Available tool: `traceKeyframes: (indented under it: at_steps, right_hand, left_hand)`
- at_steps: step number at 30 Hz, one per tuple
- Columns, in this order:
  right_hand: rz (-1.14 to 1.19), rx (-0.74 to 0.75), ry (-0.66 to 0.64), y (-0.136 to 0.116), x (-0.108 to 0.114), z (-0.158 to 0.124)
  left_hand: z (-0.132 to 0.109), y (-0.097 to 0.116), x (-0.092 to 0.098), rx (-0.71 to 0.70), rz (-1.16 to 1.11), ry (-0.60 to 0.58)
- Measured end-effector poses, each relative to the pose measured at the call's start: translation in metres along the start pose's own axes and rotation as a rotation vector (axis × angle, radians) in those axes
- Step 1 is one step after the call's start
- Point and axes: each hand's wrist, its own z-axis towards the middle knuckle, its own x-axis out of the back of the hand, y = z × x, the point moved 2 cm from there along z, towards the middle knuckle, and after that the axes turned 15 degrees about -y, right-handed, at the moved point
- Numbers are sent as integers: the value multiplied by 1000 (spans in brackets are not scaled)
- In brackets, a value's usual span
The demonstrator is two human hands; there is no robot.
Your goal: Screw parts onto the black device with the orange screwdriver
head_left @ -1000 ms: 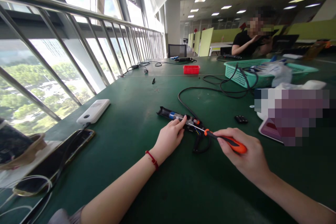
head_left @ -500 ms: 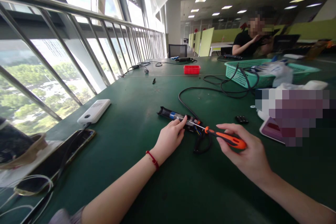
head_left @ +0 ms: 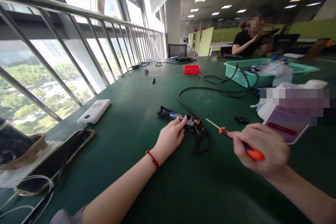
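A black tubular device (head_left: 173, 114) with its inner parts and wires exposed lies on the green table (head_left: 136, 140). My left hand (head_left: 172, 134) holds it down, the index finger stretched over its middle and the other fingers curled at its near side. To the right, my right hand (head_left: 261, 148) is closed around an orange and black screwdriver (head_left: 253, 152). The metal shaft points up and left, its tip apart from the device. A black cable loops beside the device's right end.
A red tray (head_left: 191, 69) and a green basket (head_left: 240, 73) with bags and cable stand farther back. Left are a white power bank (head_left: 95, 112) and a phone (head_left: 52, 162); right, a small black part (head_left: 241, 119) and another phone (head_left: 286, 124). A person (head_left: 252, 38) sits opposite.
My right hand has moved right with the screwdriver, and its tip has come away from the device. The fingers have closed more around the handle. My left hand has stayed in place.
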Motion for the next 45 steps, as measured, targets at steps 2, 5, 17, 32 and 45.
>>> traceKeyframes:
  at_steps: [2,5,17,32,45]
  right_hand:
    - [-162,-153,28,21,8,-5]
    - [-305,-392,-29,52,15,-15]
    - [-205,-463,-97,52,10,-14]
    - [283,-136,-151,-9,-19,-6]
    - [317,-173,-176,-7,-22,-7]
  left_hand:
    - [0,0,0,3,9,-1]
    - [-1,-1,-2,-3,19,0]
    - [0,0,-1,11,22,-6]
    - [0,-1,-2,-8,-7,-1]
    - [1,-2,-4,-16,-17,12]
